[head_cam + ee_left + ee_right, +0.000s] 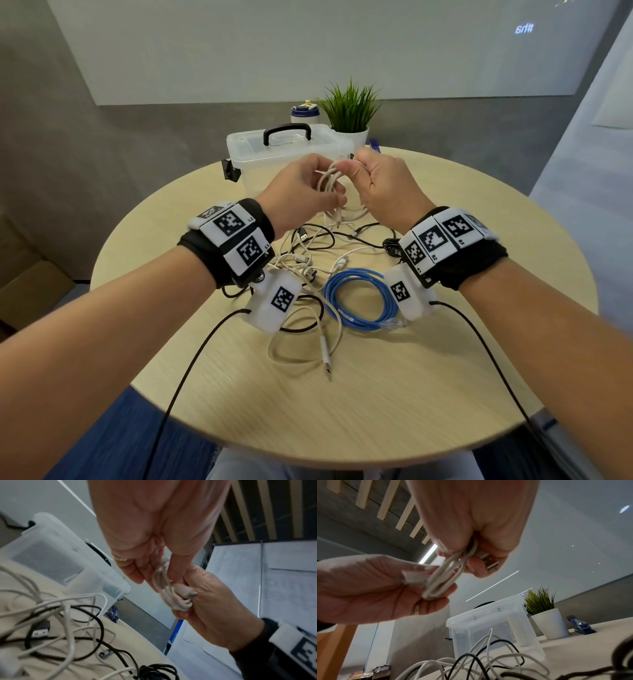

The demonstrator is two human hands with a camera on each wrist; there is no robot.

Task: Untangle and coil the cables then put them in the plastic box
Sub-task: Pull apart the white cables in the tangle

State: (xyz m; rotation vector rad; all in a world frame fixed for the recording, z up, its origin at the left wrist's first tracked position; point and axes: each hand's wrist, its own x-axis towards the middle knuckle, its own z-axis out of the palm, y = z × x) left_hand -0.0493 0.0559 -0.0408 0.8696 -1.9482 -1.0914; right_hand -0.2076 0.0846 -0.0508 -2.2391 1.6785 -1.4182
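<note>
A coiled white cable (334,192) hangs in the air between both hands, just in front of the plastic box (291,150). My left hand (308,186) pinches the coil's left side between thumb and fingers, along with a small white end piece (412,577). Fingers of my right hand (371,178) curl round the top of the coil (447,577), with its USB plug (489,562) sticking out of the fist. The clear box has a black handle and its lid is on. Below the hands lies a tangle of white and black cables (308,246).
A coiled blue cable (356,298) lies on the round wooden table (411,394) near my right wrist. Behind the box stand a potted plant (349,109) and a bottle (305,113). A blue stapler (580,626) lies to the plant's right.
</note>
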